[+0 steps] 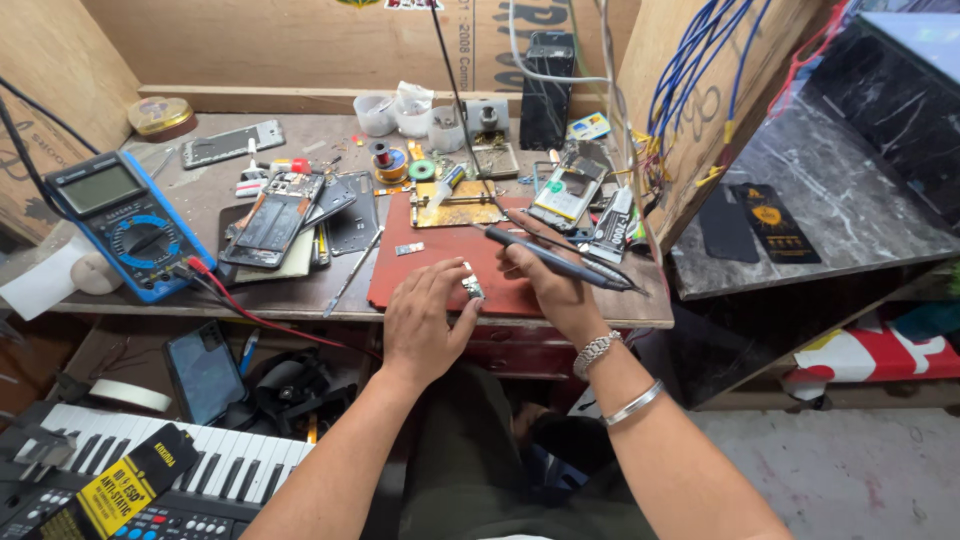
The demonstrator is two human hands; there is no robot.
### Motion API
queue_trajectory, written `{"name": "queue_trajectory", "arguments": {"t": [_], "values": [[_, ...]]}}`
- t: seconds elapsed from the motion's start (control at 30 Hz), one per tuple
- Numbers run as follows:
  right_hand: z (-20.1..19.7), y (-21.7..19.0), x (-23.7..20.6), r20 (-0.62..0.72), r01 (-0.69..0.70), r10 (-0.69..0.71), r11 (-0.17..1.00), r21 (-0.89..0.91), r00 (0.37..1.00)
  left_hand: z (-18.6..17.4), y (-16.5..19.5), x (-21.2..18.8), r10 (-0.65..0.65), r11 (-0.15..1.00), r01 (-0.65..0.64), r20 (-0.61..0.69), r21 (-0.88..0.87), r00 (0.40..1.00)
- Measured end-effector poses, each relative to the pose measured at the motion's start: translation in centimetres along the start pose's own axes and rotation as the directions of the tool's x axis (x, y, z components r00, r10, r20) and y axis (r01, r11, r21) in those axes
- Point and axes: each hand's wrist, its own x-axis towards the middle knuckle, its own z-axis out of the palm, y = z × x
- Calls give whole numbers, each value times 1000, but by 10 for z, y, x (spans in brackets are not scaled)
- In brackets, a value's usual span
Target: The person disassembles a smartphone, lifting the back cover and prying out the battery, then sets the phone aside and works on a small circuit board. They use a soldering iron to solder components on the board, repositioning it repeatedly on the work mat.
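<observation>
Small silvery metal part (472, 287) near the front edge of the red work mat (430, 275), pinched between fingertips of the left hand (425, 322). Beside it, right hand (548, 285) closed around a dark pen-shaped soldering iron (555, 257), tip pointing left over the mat. Farther back on the mat, a brass-coloured board holder (455, 204). Off to the left, opened phones (275, 215) and a blue multimeter (125, 222) on the wooden bench (300, 295). Below, a keyboard instrument (160, 480).
</observation>
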Motion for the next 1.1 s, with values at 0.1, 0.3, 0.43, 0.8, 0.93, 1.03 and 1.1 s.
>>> {"name": "queue_trajectory", "arguments": {"t": [0.1, 0.3, 0.43, 0.8, 0.93, 1.03, 1.1], "values": [[3, 0, 4, 10, -30, 30, 1000, 0, 999, -2, -6, 2, 20, 999, -20, 2, -29, 1000], [-4, 16, 11, -37, 32, -30, 998, 48, 999, -1, -17, 5, 2, 996, 0, 19, -91, 1000], [-8, 35, 14, -68, 80, -76, 996, 48, 995, 5, -20, 8, -63, 995, 66, 40, -72, 997], [-10, 24, 8, -7, 10, -11, 992, -127, 1000, 9, -28, 15, -16, 997, 22, 87, -76, 996], [-15, 27, 2, 22, -2, 9, 962, -274, 1000, 8, -34, 17, 14, 996, -5, 94, -92, 995], [-16, 33, 4, 7, -44, 47, 975, -220, 999, 11, -37, 17, 16, 995, -6, 96, -104, 995], [-16, 37, 8, -5, -47, 46, 988, -150, 999, 13, -39, 18, 27, 994, -18, 84, -105, 996]]}}
